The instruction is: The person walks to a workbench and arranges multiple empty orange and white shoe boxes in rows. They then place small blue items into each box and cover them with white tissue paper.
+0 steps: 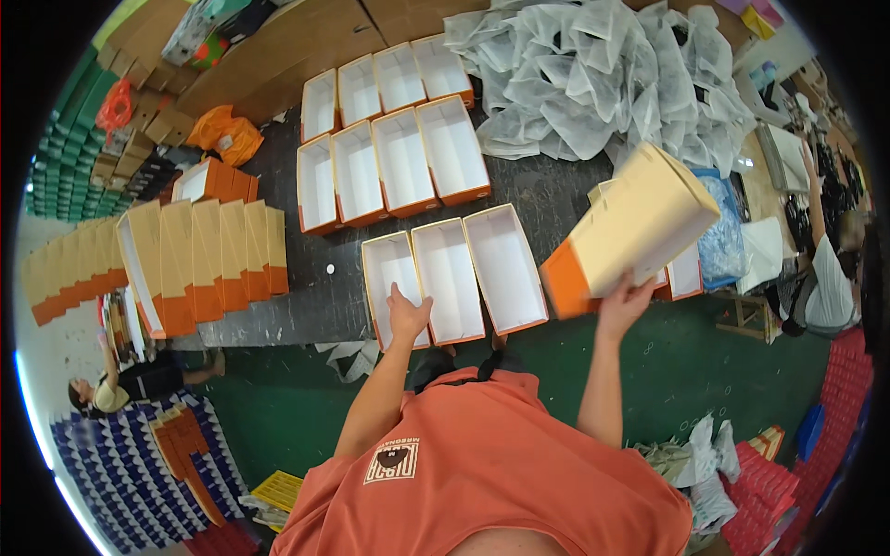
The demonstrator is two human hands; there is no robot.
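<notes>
My right hand (pixel 626 306) grips a cream-and-orange shoebox (pixel 640 222) by its lower edge, holding it tilted above the right part of the table. The box's inside is turned away, and its orange end looks slightly blurred. My left hand (pixel 408 313) is open, thumb and forefinger apart, over the near end of an open shoebox (pixel 387 262); whether it touches the box I cannot tell. Beside that one stand a second open box (pixel 449 269) and a third open box (pixel 506 264), both showing bare white insides.
Behind are two rows of open boxes (pixel 399 157). Nested boxes (pixel 199 259) line the left of the dark table (pixel 320 292). White translucent bags (pixel 593 83) heap up at the back right, near a blue plastic bag (pixel 721 227). Other people (pixel 830 287) are at both sides.
</notes>
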